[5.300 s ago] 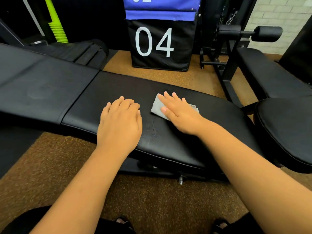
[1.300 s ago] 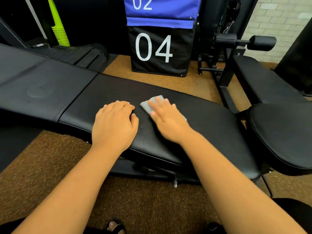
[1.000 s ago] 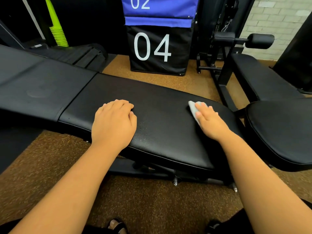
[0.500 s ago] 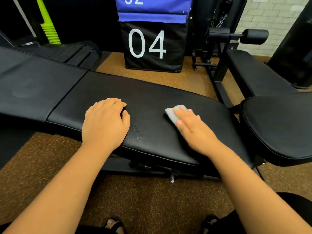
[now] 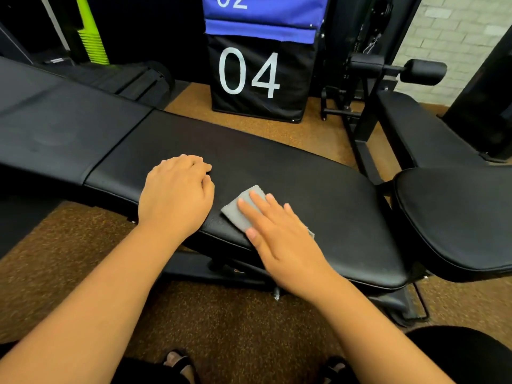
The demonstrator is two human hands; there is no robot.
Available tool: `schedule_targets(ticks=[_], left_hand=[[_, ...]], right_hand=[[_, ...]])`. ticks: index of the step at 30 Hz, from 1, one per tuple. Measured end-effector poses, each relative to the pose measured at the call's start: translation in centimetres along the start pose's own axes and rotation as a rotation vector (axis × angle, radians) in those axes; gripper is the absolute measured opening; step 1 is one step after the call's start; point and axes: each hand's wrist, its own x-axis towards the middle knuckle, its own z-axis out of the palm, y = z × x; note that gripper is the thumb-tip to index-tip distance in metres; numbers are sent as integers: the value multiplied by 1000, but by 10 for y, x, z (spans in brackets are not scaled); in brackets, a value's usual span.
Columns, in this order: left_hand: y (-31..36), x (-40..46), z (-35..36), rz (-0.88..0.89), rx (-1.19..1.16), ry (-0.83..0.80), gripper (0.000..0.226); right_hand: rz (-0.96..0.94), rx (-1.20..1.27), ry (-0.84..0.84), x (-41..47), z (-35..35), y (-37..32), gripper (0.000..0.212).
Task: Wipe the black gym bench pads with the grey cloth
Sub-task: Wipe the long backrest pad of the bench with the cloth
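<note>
Hands flat: right hand presses grey cloth, left hand on bench pad.

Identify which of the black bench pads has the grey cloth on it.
The middle pad, where the right hand presses the grey cloth. The left pad and right pad lie bare.

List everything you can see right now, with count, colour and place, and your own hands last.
Flat black padded bench pad: 1, black, centre, under both hands.
Black padded back pad: 1, black, left, adjoining the flat pad.
Small folded grey cloth: 1, grey, on the flat pad's near edge.
Rounded black seat pad: 1, black, right.
Second black bench: 1, black, far right.
Black fabric box marked 04: 1, black, behind the bench.
Blue box: 1, blue, atop it.
Black foam roller: 1, upper right.
Left hand: rests on the flat pad.
Right hand: presses flat on the cloth.
</note>
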Motion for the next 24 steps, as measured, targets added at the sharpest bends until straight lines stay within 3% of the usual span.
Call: schedule_targets(ticks=[3,8,11,14,16,21,24], left_hand=[[-2,-6,-7,-9,-104,33,30],[-15,-20,-23,51,-81,108,31],[-33,-31,-37,25,-44,108,31],[-92,-49,-63,-129,49,126,31],[-104,-49,-66,-163,36,145,32],[-110,-52,-64,-235,-19,154,33],[-122,-56,-60,-170,-28,154,35]], right_hand=[[69,54,-5,-11,-9,29,58],[416,-29,12,0,-20,83,48],[303,-53,64,20,-9,52,37],[12,56,39,59,20,-43,38],[-96,65,43,66,23,-68,41],[-239,302,-5,44,3,-33,49],[-279,257,-58,17,-9,3,53]])
